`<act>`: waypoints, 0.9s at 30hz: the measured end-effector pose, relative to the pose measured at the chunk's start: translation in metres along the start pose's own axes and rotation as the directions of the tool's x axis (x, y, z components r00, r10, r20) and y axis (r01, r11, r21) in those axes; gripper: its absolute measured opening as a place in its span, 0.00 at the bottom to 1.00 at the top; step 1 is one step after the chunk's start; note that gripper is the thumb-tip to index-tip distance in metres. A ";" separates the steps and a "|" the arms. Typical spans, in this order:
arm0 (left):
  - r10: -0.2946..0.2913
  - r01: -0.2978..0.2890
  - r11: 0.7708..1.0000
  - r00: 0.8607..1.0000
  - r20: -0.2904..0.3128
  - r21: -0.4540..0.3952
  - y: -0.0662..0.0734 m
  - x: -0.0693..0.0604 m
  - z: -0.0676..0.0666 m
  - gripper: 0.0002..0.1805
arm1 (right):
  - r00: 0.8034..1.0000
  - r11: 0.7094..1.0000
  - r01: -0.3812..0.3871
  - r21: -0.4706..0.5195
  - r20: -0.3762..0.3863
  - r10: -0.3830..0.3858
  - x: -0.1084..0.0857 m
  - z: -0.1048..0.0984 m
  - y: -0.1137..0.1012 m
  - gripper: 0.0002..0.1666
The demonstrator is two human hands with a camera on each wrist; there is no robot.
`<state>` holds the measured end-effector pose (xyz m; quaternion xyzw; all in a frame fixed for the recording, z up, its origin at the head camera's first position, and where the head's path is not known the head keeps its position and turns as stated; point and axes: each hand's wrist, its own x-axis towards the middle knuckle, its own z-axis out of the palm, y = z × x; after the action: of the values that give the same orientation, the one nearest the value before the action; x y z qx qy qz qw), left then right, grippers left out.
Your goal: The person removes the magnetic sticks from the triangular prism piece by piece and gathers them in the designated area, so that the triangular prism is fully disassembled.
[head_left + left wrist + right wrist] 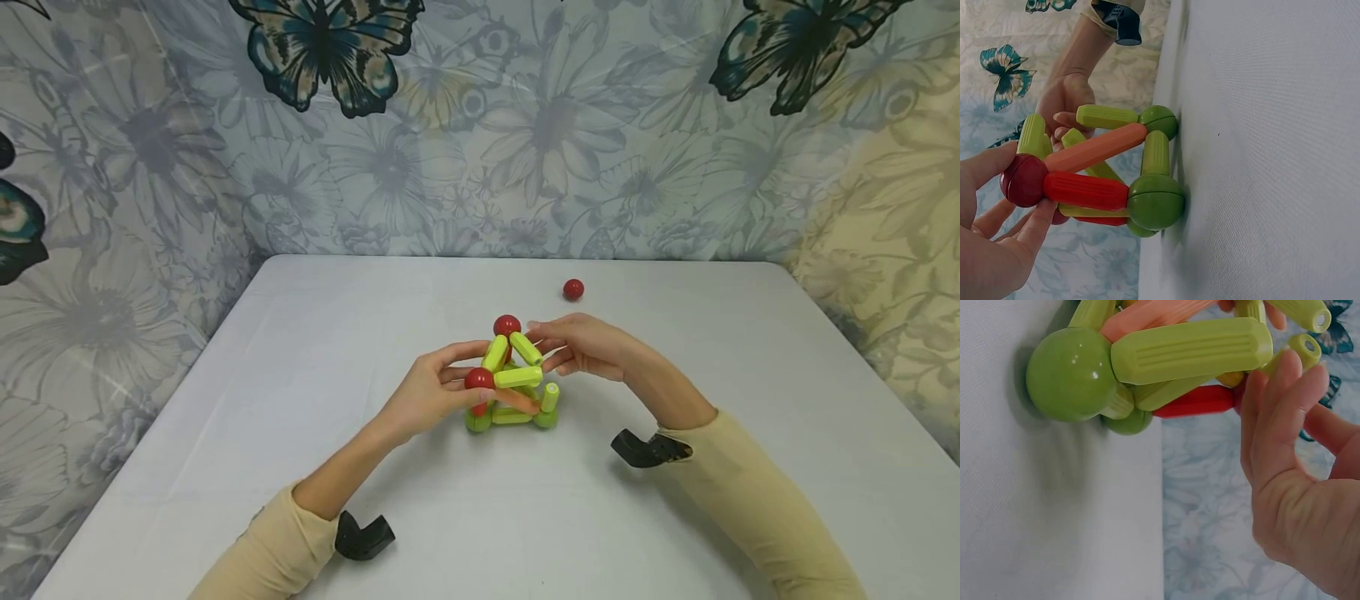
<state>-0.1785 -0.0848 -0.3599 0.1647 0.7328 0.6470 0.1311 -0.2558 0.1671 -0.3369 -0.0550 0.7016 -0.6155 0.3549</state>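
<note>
Left wrist view: left grip (997, 255) pinches a plain red ball (1023, 181).

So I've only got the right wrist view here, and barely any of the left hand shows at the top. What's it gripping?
Observer: In the left wrist view, the left hand grips the red ball at one end of the orange stick.
Operator: Okay, and is there any loose piece on the table?
Observer: Yes, the head view shows a loose red ball beyond the right hand, toward the far edge of the table.
</note>
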 end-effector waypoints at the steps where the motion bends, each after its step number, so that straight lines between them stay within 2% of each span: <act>1: -0.002 0.002 1.000 1.000 0.000 -0.001 0.000 0.000 0.000 0.33 | 1.000 1.000 -0.012 -0.010 0.004 0.012 0.001 0.000 0.000 0.27; 6: -0.010 0.010 1.000 1.000 0.006 -0.007 -0.001 0.000 0.000 0.33 | 0.998 0.998 -0.050 -0.037 0.035 0.052 0.005 0.003 -0.002 0.27; 11: -0.010 0.010 1.000 1.000 0.012 -0.014 -0.001 0.000 0.000 0.34 | 0.997 0.998 -0.066 -0.013 0.047 0.066 0.007 0.008 -0.004 0.30; 22: -0.002 0.002 1.000 1.000 0.009 -0.007 -0.002 0.000 0.001 0.34 | 0.998 0.998 -0.036 0.057 0.045 0.033 0.013 0.015 0.000 0.22; 27: 0.004 -0.004 1.000 1.000 0.005 -0.002 -0.001 0.000 0.001 0.34 | 1.000 0.999 -0.025 0.029 0.014 0.024 0.014 0.013 0.003 0.23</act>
<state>-0.1784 -0.0840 -0.3607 0.1675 0.7315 0.6476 0.1318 -0.2575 0.1501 -0.3455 -0.0453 0.6909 -0.6208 0.3678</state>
